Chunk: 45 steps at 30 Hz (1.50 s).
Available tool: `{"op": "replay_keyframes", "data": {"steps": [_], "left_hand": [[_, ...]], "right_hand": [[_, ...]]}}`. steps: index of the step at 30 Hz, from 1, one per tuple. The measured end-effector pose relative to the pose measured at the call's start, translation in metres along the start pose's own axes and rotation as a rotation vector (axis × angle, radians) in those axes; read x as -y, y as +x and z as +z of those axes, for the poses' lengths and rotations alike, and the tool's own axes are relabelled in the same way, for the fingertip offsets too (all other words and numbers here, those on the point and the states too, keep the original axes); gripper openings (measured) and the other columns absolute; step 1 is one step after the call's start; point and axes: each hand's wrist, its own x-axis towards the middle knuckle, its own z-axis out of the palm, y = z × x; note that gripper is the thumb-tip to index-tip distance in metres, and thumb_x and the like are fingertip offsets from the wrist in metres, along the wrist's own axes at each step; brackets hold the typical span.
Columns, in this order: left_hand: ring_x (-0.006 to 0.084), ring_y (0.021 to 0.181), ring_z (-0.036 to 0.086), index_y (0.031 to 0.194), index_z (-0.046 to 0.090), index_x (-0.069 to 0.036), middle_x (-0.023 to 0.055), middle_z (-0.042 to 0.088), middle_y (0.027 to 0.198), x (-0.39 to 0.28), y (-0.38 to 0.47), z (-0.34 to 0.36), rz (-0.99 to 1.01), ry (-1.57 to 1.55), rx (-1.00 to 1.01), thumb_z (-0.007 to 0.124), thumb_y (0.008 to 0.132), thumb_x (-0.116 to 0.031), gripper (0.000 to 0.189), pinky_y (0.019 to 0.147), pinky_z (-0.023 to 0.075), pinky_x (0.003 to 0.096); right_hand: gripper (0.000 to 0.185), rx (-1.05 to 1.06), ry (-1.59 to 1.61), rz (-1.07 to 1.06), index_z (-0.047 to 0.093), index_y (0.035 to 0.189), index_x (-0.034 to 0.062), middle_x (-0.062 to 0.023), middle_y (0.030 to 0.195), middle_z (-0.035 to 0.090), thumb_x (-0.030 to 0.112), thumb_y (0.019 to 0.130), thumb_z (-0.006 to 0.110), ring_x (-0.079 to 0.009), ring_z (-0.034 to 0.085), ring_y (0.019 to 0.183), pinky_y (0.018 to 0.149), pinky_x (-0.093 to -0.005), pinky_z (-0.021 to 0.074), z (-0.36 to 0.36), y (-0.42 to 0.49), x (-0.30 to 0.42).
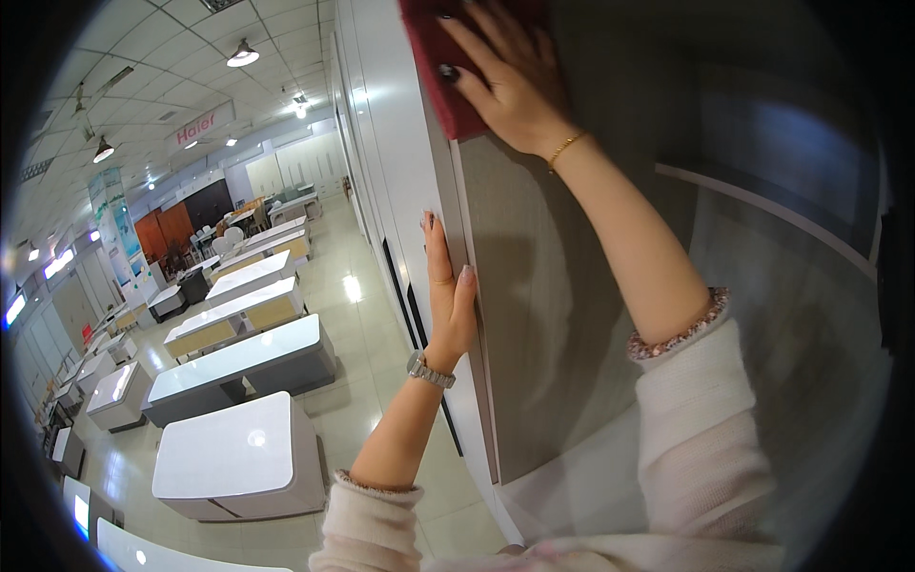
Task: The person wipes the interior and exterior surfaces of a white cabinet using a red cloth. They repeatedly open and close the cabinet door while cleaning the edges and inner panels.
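Note:
My right hand [511, 86] lies spread over a dark red cloth [457, 107], pressing it flat against the grey wood-grain inner side panel [557, 343] of a cabinet. The cloth reaches the panel's front edge near the top of the view. Lower down, my left hand [450, 300] rests along the cabinet's pale front edge [480, 400], thumb on the edge and fingers extended upward on the white outer face. That hand holds nothing. A metal watch is on the left wrist, a thin gold bracelet on the right.
A shelf [772, 207] crosses the cabinet interior at right. White cabinet doors [379, 129] with black handles line the wall beyond. Across the shiny tiled floor [357, 314], low white-topped tables [229, 443] and long cabinets [236, 357] stand in rows, with a decorated pillar [121, 229] behind.

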Motion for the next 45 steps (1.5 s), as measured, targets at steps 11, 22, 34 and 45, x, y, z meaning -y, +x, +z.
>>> {"op": "replay_keyframes", "data": {"steps": [11, 22, 34, 45], "left_hand": [[0.0316, 0.152, -0.001, 0.155, 0.013, 0.000, 0.0170, 0.003, 0.164, 0.006, 0.000, 0.003, 0.027, 0.014, -0.021, 0.041, 0.098, -0.021, 0.067, 0.120, 0.0039, 0.0441], [0.0318, 0.152, 0.000, 0.155, 0.014, -0.001, 0.0170, 0.005, 0.164, 0.007, -0.001, 0.002, 0.047, 0.013, -0.029, 0.037, 0.099, -0.020, 0.064, 0.121, 0.0041, 0.0435], [0.0330, 0.151, 0.001, 0.154, 0.012, 0.003, 0.0201, 0.005, 0.163, 0.006, -0.001, 0.000, 0.065, 0.013, -0.015, 0.032, 0.102, -0.030, 0.065, 0.120, 0.0043, 0.0423], [0.0286, 0.150, 0.008, 0.155, 0.007, 0.003, 0.0178, 0.007, 0.163, 0.013, -0.008, 0.008, -0.075, -0.319, -0.027, 0.028, 0.104, -0.041, 0.070, 0.120, 0.0095, 0.0401]], "right_hand": [[0.059, -0.272, -0.090, 0.496, 0.031, 0.152, 0.0241, -0.0071, 0.160, 0.024, 0.048, 0.098, 0.037, -0.0371, 0.023, 0.145, 0.114, -0.0584, 0.0220, 0.004, -0.071, -0.208], [0.053, -0.298, -0.179, 0.242, 0.043, 0.145, 0.0231, -0.0087, 0.156, 0.031, 0.035, 0.093, 0.049, -0.0356, 0.026, 0.144, 0.105, -0.0699, 0.0249, 0.032, -0.004, -0.005], [0.047, -0.226, -0.101, 0.016, 0.057, 0.129, 0.0172, -0.0111, 0.153, 0.034, 0.027, 0.084, 0.060, -0.0402, 0.028, 0.141, 0.100, -0.0749, 0.0258, 0.018, -0.028, 0.056], [0.055, -0.078, -0.084, -0.119, 0.057, 0.127, 0.0049, -0.0154, 0.151, 0.036, 0.028, 0.077, 0.063, -0.0409, 0.032, 0.139, 0.096, -0.0748, 0.0324, 0.006, -0.083, 0.070]]}}
